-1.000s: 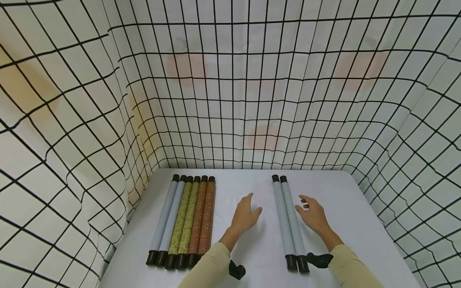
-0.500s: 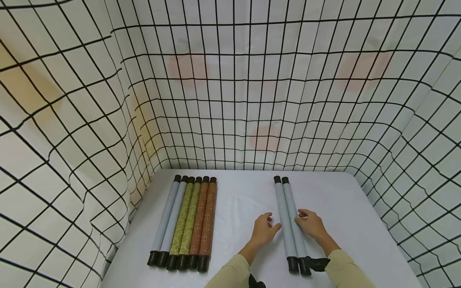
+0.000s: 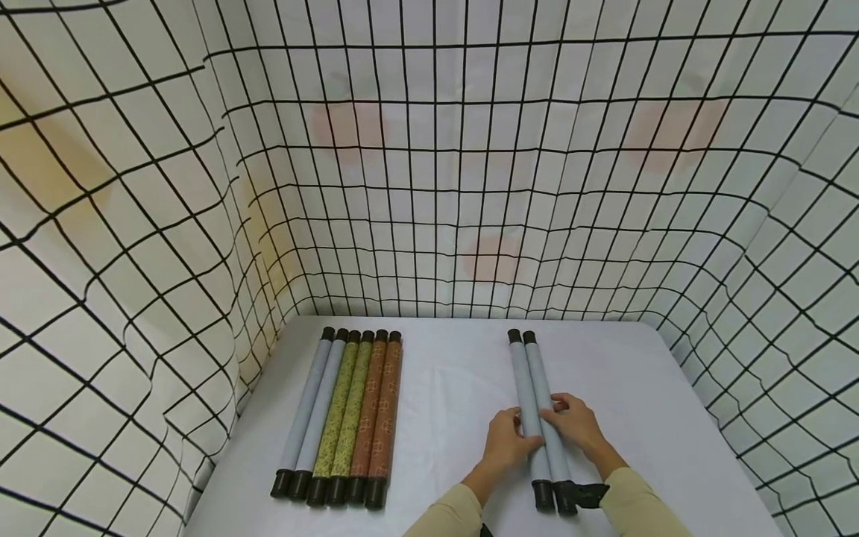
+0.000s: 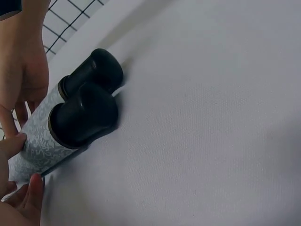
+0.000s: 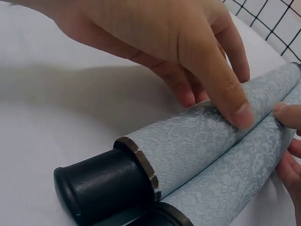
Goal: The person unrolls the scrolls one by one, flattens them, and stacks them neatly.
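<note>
The gap between the hands and the pair of pale blue brocade scrolls is now being closed. A second ago, the left hand (image 3: 505, 444) was being held well apart from the pair; now the left-lying scroll (image 3: 520, 373) is being gripped by it, the thumb being laid over the top and the fingers being kept at the outer side. The right-lying scroll (image 3: 537, 373) is being gripped by the right hand (image 3: 576, 424), with its thumb being pressed on top near the seam and its fingers being curled at the far edge, as is being shown in the right wrist view. The two hands are being held just beside each other, one on either side of the pair.

The scrolls are being supported side by side on the white-covered table (image 3: 450, 373), their black end knobs (image 4: 84, 115) being turned toward the person; no lift is being seen. For the work in hand, reaching is apparently being replaced by grasping, and the pair is being treated as one bundle. The row of six scrolls (image 3: 354, 403) at the left, in grey-blue, yellow-green and rust, is being left untouched.
</note>
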`<state>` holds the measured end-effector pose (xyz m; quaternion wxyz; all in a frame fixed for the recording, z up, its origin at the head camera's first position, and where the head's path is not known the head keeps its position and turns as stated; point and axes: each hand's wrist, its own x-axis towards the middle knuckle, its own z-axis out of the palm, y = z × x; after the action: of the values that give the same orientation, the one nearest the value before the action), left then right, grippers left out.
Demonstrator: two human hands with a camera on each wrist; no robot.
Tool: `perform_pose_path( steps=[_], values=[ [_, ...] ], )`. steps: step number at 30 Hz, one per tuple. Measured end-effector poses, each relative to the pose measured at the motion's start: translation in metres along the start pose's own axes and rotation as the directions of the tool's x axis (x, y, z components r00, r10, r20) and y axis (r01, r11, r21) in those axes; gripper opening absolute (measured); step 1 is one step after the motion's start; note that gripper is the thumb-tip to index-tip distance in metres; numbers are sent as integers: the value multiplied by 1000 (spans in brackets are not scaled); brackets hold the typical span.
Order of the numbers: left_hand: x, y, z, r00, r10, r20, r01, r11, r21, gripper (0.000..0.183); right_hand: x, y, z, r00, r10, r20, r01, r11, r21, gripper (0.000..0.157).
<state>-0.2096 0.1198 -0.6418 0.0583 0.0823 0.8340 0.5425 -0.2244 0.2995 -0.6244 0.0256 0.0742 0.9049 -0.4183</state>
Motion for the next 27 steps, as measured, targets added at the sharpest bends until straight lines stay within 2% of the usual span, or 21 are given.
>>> perform_pose_path(
  steps=[3, 11, 15, 21, 24, 27],
  values=[
    [0, -1, 1, 1000, 10, -3, -10, 1000, 29, 69, 0, -1, -1, 1000, -5, 9, 5, 1000, 0, 59],
    [0, -1, -8, 992, 115, 54, -120, 987, 103, 67, 0, 0, -3, 999, -28, 21, 29, 999, -31, 55],
    [-2, 0, -14, 992, 110, 65, -118, 984, 133, 66, 0, 1, -4, 999, -45, 17, 46, 998, -36, 55],
    [0, 0, -21, 992, 90, 93, -103, 984, 148, 66, 0, 3, -5, 1000, -26, 4, 26, 998, -53, 51],
    [1, -1, -20, 992, 75, 99, -90, 984, 154, 67, 0, 3, -5, 1000, -9, -2, 9, 998, -68, 50],
    [2, -4, -17, 992, 97, 86, -111, 977, 180, 66, 1, 3, -3, 1000, -13, -8, 12, 996, -93, 49]
  ],
)
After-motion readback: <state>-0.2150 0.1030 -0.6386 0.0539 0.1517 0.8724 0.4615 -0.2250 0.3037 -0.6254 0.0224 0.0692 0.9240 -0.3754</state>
